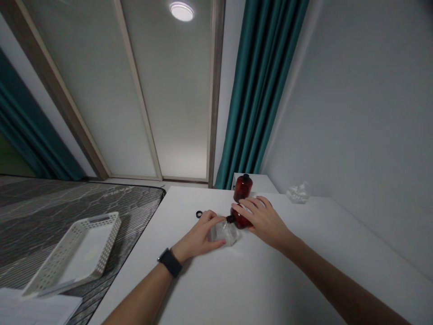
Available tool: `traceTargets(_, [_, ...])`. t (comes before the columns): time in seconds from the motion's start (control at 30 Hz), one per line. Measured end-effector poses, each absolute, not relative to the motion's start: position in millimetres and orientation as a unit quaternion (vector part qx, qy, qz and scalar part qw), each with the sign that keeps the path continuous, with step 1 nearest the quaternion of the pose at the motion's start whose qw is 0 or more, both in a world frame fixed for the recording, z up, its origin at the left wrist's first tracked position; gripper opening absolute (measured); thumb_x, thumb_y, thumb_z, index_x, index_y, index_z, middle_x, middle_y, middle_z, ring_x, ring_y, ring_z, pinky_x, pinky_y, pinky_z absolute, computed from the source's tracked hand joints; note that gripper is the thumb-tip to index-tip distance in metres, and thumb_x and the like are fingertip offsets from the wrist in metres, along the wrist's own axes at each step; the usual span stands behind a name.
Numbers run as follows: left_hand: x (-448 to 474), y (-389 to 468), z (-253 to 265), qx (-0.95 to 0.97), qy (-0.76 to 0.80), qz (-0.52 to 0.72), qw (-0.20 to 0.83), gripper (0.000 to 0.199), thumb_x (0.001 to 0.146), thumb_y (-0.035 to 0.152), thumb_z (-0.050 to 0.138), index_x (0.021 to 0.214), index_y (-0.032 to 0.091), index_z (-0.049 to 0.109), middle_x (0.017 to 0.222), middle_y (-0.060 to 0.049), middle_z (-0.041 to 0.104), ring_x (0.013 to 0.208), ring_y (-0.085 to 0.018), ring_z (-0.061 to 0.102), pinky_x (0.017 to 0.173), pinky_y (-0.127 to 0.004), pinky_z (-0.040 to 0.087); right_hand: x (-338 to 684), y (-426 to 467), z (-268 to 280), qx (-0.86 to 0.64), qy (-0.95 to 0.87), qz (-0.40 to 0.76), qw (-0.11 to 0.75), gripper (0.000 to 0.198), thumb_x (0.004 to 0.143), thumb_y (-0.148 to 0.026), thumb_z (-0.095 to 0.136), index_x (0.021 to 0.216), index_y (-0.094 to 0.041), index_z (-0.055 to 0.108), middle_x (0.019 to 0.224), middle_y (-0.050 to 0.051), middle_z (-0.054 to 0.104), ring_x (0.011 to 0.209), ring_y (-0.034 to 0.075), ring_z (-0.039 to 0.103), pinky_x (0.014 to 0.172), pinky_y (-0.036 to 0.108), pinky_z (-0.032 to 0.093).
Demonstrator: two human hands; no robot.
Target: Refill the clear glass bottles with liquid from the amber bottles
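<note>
My right hand (262, 221) is wrapped over a reddish-brown bottle (241, 221), tipped on its side with its dark neck pointing left. My left hand (204, 232) has its thumb and fingers around a clear, shiny see-through object (226, 232); whether it is a bag or a container I cannot tell. The bottle's neck is beside the left fingertips and the clear object. Just behind the right hand, a second reddish-brown bottle (242, 187) stands upright with a dark top. A small black ring (199, 214) lies beyond my left hand.
Both hands are over a white table (237, 284). Crumpled clear plastic (299, 193) lies at its far right, near the wall. A white perforated basket (110, 246) and papers (37, 307) are lower left. Behind the table are a white cabinet (262, 183) and a teal curtain (260, 90).
</note>
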State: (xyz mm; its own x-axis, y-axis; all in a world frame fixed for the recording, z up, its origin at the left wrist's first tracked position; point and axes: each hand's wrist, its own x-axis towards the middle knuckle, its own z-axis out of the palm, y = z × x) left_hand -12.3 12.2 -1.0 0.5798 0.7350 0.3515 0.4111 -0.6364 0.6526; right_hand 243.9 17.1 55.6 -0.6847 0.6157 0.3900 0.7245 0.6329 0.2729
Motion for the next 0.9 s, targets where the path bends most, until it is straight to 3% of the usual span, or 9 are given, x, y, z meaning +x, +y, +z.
traceTargets(0.9, [-12.0,11.4,-1.7,0.855,0.333,0.306,0.254,0.057,0.085,0.033,0.073,0.136,0.023,0.050,0.116,-0.009,0.049,0.110,-0.027,0.053,0.099,-0.044,0.047,243.5,17.2,56.7,-0.374,-0.895,-0.210,0.123,0.078,0.072,-0.020,0.087,0.139,-0.027,0.047,0.132,0.006,0.065,0.119,0.030,0.057,0.100,0.047,0.037])
